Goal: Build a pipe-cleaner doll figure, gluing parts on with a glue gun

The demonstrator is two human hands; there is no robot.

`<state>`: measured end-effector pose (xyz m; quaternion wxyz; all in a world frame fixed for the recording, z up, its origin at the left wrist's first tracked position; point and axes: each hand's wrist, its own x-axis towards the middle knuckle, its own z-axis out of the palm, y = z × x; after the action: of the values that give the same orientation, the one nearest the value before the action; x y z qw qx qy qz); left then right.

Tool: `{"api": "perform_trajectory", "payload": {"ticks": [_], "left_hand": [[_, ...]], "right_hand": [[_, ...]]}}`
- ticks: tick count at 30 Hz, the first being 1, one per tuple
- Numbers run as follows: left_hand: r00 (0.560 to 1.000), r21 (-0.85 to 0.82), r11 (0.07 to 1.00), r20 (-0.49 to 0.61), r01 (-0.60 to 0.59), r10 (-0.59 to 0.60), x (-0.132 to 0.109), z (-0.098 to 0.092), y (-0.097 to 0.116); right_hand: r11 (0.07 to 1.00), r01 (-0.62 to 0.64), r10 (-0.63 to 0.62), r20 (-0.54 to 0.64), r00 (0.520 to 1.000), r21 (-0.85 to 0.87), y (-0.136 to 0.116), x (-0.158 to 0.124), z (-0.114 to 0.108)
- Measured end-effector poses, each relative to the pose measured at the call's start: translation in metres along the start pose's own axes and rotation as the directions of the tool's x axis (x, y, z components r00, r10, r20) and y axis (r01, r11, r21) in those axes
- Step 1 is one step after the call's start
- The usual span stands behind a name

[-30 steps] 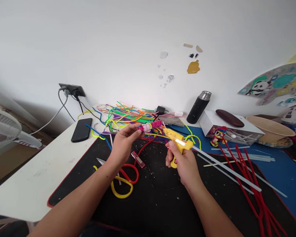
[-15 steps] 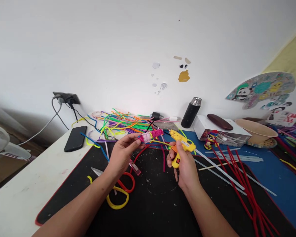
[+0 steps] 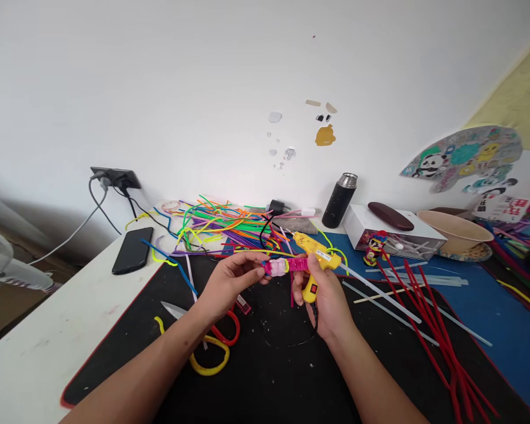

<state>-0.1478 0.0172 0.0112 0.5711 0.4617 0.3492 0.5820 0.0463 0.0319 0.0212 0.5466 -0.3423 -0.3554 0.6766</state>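
Observation:
My left hand (image 3: 228,281) pinches one end of a short pink, magenta and yellow wrapped pipe-cleaner piece (image 3: 287,265) above the black mat (image 3: 256,365). My right hand (image 3: 327,297) grips the handle of a yellow hot glue gun (image 3: 314,253) with a clear glue stick (image 3: 380,291) sticking out of its back. The far end of the wrapped piece lies against the gun and my right fingers. Both hands are closed round what they hold.
Scissors (image 3: 212,335) with red and yellow handles lie on the mat below my left hand. A pile of coloured pipe cleaners (image 3: 221,227), a black phone (image 3: 132,250), a black flask (image 3: 339,200), a white box (image 3: 393,232), long red pipe cleaners (image 3: 424,306) and a fan (image 3: 0,265) surround the work area.
My left hand has lowered the wrapped piece and brought it right, up against the glue gun. My right hand with the gun has shifted slightly left and down towards it.

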Motion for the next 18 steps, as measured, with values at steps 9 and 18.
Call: {"api": "perform_trajectory", "payload": {"ticks": [9, 18], "left_hand": [[0.999, -0.041, 0.998, -0.022, 0.047, -0.048, -0.004, 0.005, 0.004], [0.988, -0.117, 0.988, -0.106, 0.099, -0.111, -0.003, 0.014, 0.005]], "right_hand": [[0.998, 0.025, -0.030, -0.075, 0.997, -0.061, -0.001, 0.000, 0.002], [0.995, 0.032, -0.039, -0.068, 0.997, -0.098, 0.002, -0.001, 0.001]]}}
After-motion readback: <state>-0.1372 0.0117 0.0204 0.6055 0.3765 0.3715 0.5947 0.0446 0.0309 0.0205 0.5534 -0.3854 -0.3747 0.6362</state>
